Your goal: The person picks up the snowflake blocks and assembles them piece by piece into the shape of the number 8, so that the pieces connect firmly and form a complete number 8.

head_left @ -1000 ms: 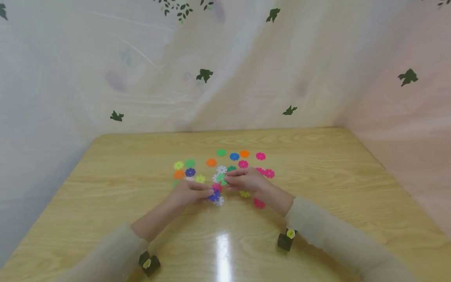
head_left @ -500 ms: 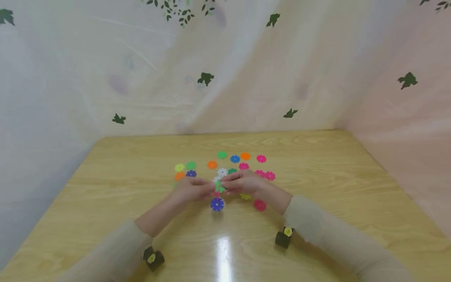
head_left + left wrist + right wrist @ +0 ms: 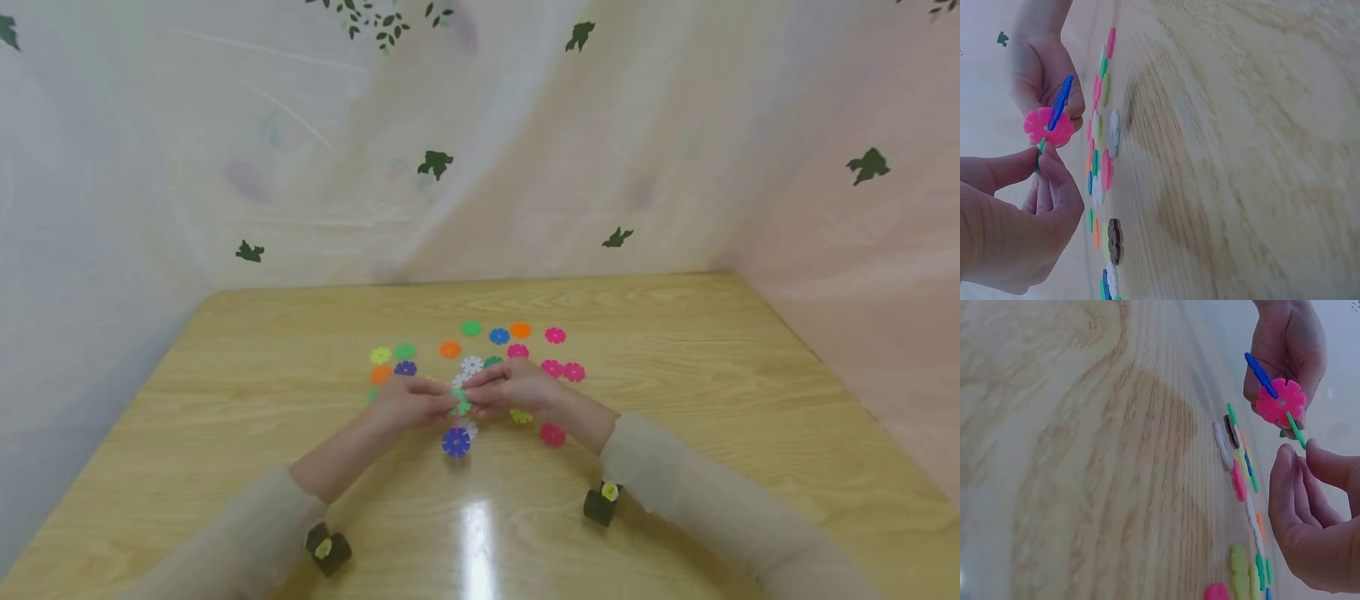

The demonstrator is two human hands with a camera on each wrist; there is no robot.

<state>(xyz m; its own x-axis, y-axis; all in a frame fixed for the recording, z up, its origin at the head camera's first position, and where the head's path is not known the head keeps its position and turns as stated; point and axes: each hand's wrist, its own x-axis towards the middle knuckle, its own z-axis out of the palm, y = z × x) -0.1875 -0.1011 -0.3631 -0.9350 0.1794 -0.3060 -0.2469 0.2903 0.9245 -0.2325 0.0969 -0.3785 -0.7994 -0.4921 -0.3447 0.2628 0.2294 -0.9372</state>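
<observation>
Between both hands is a small assembly of slotted, flower-shaped interlocking discs. A pink disc (image 3: 1038, 127) stands at its middle, with a blue disc (image 3: 456, 442) fixed into one side, towards the person. Green discs (image 3: 1296, 430) are set on the other side; a second green edge shows in the right wrist view. My left hand (image 3: 406, 405) pinches a green disc between thumb and fingers. My right hand (image 3: 521, 390) has its thumb and fingertips at the green disc's edge from the right, seemingly pinching it; the contact is partly hidden.
Several loose discs lie flat on the wooden table around and beyond the hands, among them an orange disc (image 3: 450, 350), a white disc (image 3: 472, 364) and a pink loose disc (image 3: 552, 435). A patterned cloth (image 3: 517, 150) hangs behind the table.
The right hand's green piece has come down and left to the pink disc. The left hand has shifted from the blue disc to the green one. The blue disc now faces the person.
</observation>
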